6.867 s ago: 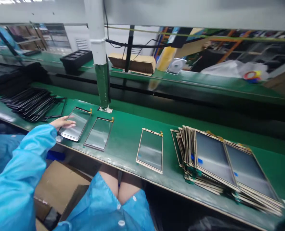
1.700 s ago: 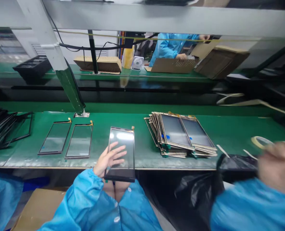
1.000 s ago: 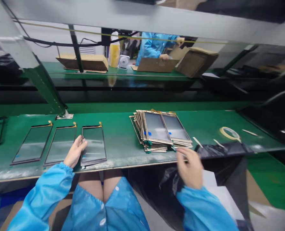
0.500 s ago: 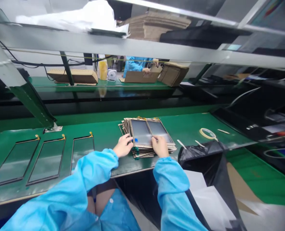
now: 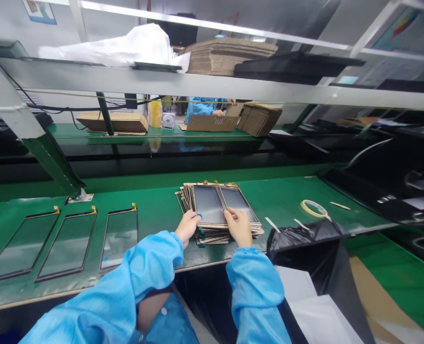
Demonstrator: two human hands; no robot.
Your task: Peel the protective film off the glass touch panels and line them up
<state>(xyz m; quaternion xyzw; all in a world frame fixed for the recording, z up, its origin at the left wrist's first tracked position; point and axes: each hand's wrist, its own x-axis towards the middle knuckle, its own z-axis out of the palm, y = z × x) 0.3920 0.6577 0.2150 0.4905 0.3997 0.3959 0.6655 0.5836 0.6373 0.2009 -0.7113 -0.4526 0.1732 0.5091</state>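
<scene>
A stack of thin framed glass panels (image 5: pixel 242 203) lies on the green bench in front of me, its lower layers fanned unevenly. My left hand (image 5: pixel 188 226) pinches the near left corner of a top panel (image 5: pixel 208 203), by a small blue tab. At that panel's right edge, the thumb and fingers of my right hand (image 5: pixel 239 225) grip it, and this edge looks slightly raised over the neighbouring panel. Three separate framed panels lie in a row to the left, among them one (image 5: pixel 121 236) nearest the stack, each with a yellow connector at its top.
Right of the stack are a tape roll (image 5: pixel 314 209) and thin strips. A black bag (image 5: pixel 305 239) hangs at the bench edge, with white sheets (image 5: pixel 321 310) below. A green post (image 5: pixel 56 160) stands at left. Beyond, a person in blue handles cardboard (image 5: pixel 212 123).
My left fingers have closed on the panel's near left corner. The panel's right edge has lifted slightly in my right hand. The camera view has shifted a little.
</scene>
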